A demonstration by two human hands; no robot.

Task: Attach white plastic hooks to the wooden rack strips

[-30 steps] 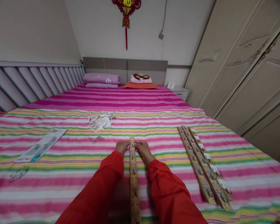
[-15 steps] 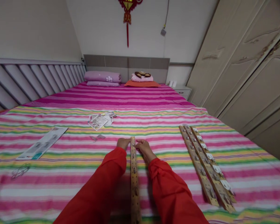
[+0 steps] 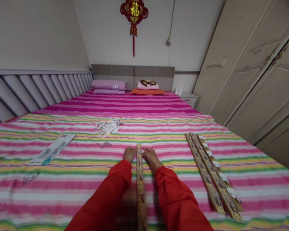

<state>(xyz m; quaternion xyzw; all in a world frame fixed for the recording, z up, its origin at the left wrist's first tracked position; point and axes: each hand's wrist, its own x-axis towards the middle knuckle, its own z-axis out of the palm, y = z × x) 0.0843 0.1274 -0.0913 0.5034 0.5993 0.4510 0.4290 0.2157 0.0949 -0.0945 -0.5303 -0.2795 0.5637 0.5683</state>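
A narrow wooden strip (image 3: 141, 205) with rows of small holes and several metal hooks along it lies lengthwise in front of me. At its far end, my left hand (image 3: 129, 154) is closed against the left edge, its fingertips on the wood. My right hand (image 3: 150, 157) is at the opposite edge, thumb and forefinger drawn together beside the farthest metal hook (image 3: 139, 152). Whatever sits between those right fingertips is too small to make out.
Several similar hook-bearing strips (image 3: 207, 173) lie side by side on the striped bedsheet (image 3: 173, 189) at right. A long hook package (image 3: 53, 150) and a thin wire tangle (image 3: 31, 175) are at left. Clear packets (image 3: 108, 127) and grey scraps (image 3: 107, 143) lie beyond my hands.
The view has tilted up slightly, so things sit a little lower in it. Both hands stay at the strip's far end, with only slight finger movement.
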